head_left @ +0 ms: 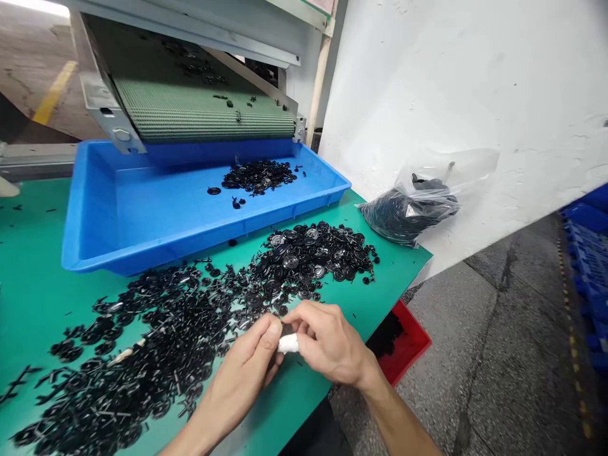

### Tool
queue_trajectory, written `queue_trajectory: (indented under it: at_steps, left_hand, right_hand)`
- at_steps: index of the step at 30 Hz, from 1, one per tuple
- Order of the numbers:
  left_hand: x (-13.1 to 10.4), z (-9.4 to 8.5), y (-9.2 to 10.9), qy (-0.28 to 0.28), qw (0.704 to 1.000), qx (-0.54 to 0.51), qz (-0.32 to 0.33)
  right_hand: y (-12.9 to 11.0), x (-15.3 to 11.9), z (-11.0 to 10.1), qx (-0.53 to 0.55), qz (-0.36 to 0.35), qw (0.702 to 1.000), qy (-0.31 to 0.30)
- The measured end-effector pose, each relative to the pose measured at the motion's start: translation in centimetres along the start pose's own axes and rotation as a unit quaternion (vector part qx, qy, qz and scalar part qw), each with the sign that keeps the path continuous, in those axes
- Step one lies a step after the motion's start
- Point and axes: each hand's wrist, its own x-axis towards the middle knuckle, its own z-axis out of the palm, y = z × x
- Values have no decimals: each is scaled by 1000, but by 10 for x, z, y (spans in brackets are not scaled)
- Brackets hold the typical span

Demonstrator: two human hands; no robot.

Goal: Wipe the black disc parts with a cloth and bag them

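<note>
Fingers curl inward in the head view, the left hand (244, 370) and the right hand (330, 342) meeting with their fingertips pressed close together; what they pinch is mostly hidden, so I cannot tell its shape. A short white wrapping (287, 343) shows at the right thumb. The hands are at the near edge of a spread heap of small, round and stick-shaped black plastic parts (289, 261) on a green tabletop (394, 272). Beyond it, a shallow blue plastic tray (161, 202) holds more parts, under the end of a green ribbed conveyor belt (199, 114). A clear plastic bag of dark pieces (411, 209) rests by the white wall (427, 82); a red bin (411, 345) sits below the table edge.
</note>
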Motion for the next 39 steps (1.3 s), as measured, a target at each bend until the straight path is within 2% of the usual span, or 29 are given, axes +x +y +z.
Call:
queue_trajectory:
  at_steps: [3,8,11,14,16,18,20,23,25,27,30,35,39]
  left_hand:
    - [0,2,-1,27,999,-35,-24]
    - [-1,3,-1,33,999,-26,-1]
    - [0,2,-1,23,998,-59,2]
    - [2,0,0,7,988,-154,11]
    - [3,-2,1,7,975,-221,12]
    - [4,-4,4,14,962,-272,7]
    - [4,-6,6,10,952,-307,3]
    - [5,-8,9,-3,938,-346,4]
    - [5,-10,9,2,928,-374,-3]
    - [5,-12,9,14,917,-399,-15]
    - [6,-13,9,14,909,-417,-26]
    - [7,-13,8,-12,903,-429,-11]
    - [7,-15,8,-23,892,-451,-12]
  right_hand:
    - [1,4,7,36,-30,999,26]
    - [1,12,10,56,2,998,22]
    - [3,29,-1,-63,-16,997,47]
    - [3,55,-16,-255,-24,964,77]
    - [1,72,-23,-346,-17,937,30]
    - [0,82,-26,-390,-14,921,-17]
    - [2,86,-28,-391,-15,920,-31]
    - [11,80,-29,-336,-34,941,-27]
    - [17,74,-33,-282,-60,958,-4]
    - [23,66,-39,-239,-74,967,46]
    - [30,57,-47,-231,-45,968,83]
    - [36,54,-42,-245,12,969,23]
    - [39,59,-34,-258,37,964,44]
